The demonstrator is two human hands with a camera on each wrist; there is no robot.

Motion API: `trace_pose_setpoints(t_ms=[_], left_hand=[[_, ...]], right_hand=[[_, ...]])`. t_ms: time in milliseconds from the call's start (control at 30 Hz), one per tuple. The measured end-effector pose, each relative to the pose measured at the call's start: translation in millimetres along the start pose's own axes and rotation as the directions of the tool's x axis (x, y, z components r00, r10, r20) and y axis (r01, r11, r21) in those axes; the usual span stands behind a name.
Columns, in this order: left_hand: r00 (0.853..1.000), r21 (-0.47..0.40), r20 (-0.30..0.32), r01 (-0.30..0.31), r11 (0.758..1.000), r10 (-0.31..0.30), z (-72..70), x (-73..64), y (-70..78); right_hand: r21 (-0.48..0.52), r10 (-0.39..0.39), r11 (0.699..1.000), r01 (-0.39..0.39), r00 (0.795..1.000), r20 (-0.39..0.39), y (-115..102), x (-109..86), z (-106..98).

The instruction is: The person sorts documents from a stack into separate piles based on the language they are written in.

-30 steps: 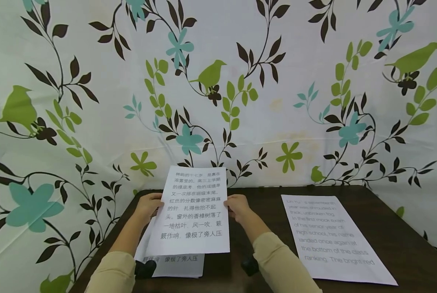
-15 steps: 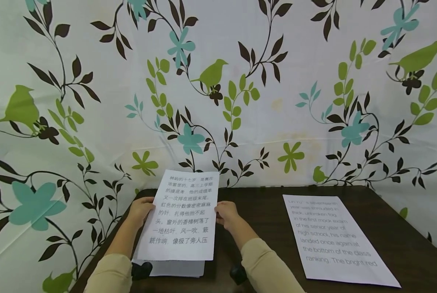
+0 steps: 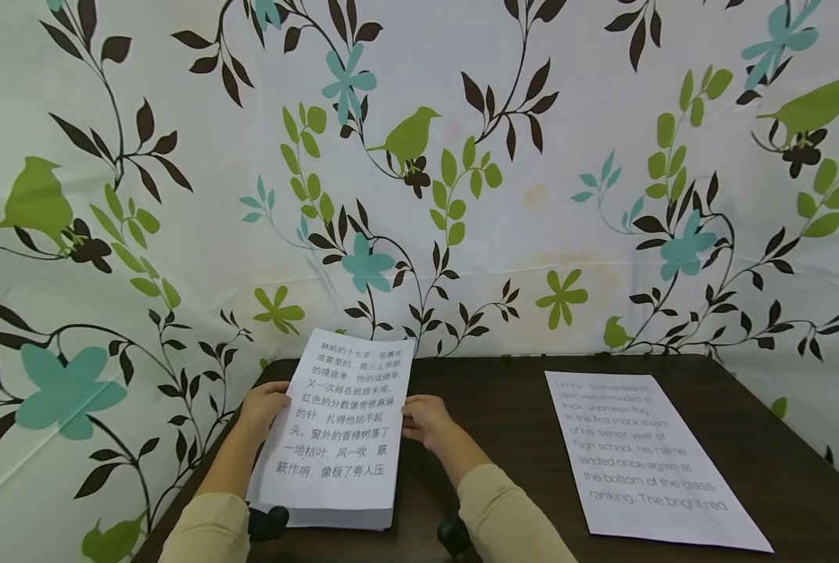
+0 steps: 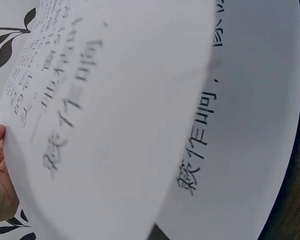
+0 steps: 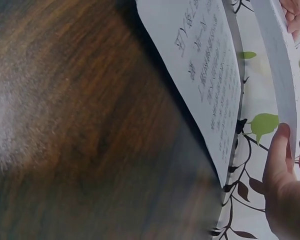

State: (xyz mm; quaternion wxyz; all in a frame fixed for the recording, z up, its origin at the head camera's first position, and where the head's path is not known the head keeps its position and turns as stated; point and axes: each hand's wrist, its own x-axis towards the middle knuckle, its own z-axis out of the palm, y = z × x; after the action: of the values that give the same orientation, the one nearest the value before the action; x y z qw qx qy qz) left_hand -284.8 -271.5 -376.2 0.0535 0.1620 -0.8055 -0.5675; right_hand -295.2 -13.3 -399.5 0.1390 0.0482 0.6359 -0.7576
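My left hand pinches the left edge of a white paper sheet printed with Chinese text. The right hand grips the opposite edge between thumb and fingers. Beneath it lies another printed sheet, flat on the table and mostly covered in the head view. A gap shows between the two in the right wrist view, where the held sheet is raised and seen nearly edge-on. In the left wrist view the upper sheet bows over the lower one's printed lines.
A dark wood-grain table carries the papers. To the right lies a sheet with English text. A white curtain patterned with leaves, birds and flowers hangs behind the far edge. Black devices sit at both wrists.
Both hands have moved the held sheet down and slightly left, over the lower sheet, which is now nearly covered. The English sheet stays in place.
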Motion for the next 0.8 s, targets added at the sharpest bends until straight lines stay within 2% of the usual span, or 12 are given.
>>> trace_pose_setpoints(t_ms=[200, 367, 533, 667, 800], left_hand=[[1.0, 0.003, -0.017, 0.014, 1.0, -0.014, -0.2, 3.3, -9.3], [0.997, 0.043, -0.05, -0.049, 0.998, 0.052, 0.6, 9.0, -22.6], [0.994, 0.035, -0.078, -0.067, 0.997, 0.07, 3.1, 9.8, -31.5], [0.992, 0.028, -0.104, -0.065, 0.998, 0.067, 5.2, 11.5, -40.4], [0.989, 0.044, -0.134, -0.053, 0.998, 0.058, 7.7, 11.0, -48.3]], right_hand=[[0.022, 0.026, 0.999, -0.027, 0.998, 0.049, 4.7, 0.4, 0.6], [0.017, 0.039, 0.999, -0.041, 0.995, 0.094, 7.4, -1.2, 1.8], [0.004, 0.045, 0.999, -0.046, 0.987, 0.153, 12.9, -2.8, 1.8], [-0.007, 0.03, 1.0, -0.029, 0.975, 0.221, 19.7, -2.7, 1.3], [-0.001, 0.03, 1.0, -0.031, 0.954, 0.299, 24.6, -4.3, 1.9]])
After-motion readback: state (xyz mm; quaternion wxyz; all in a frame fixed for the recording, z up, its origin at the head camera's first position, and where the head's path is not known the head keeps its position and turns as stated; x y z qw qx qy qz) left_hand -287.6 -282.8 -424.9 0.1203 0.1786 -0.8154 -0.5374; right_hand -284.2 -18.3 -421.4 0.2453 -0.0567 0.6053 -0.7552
